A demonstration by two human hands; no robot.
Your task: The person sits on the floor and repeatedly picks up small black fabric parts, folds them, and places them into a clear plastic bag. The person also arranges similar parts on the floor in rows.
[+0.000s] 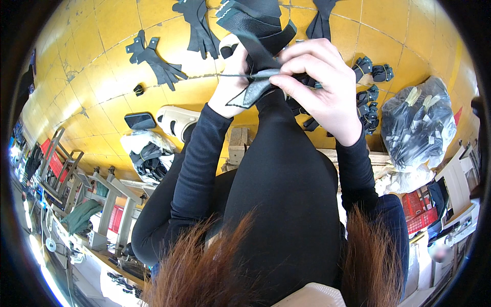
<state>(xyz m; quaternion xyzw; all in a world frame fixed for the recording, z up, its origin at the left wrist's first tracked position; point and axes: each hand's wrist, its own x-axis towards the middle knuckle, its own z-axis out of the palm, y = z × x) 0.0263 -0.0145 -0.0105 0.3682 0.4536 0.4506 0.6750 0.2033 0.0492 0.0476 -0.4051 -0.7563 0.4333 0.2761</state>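
Above my knee, my left hand is closed round a bundle of black cut material, its fingers partly hidden behind it. My right hand pinches the edge of a black piece with a grey underside between thumb and fingers. A pointed corner of that piece hangs down by my left wrist. Black pebbled leather-look material and a dark strip rise beyond my hands. Where this material is joined to the piece is hidden.
Flat black strip bundles lie on the yellow tiled floor, with a phone nearby. Rolled black bundles and a clear bag of dark pieces are right. Another bag stands left, beside a beige clog.
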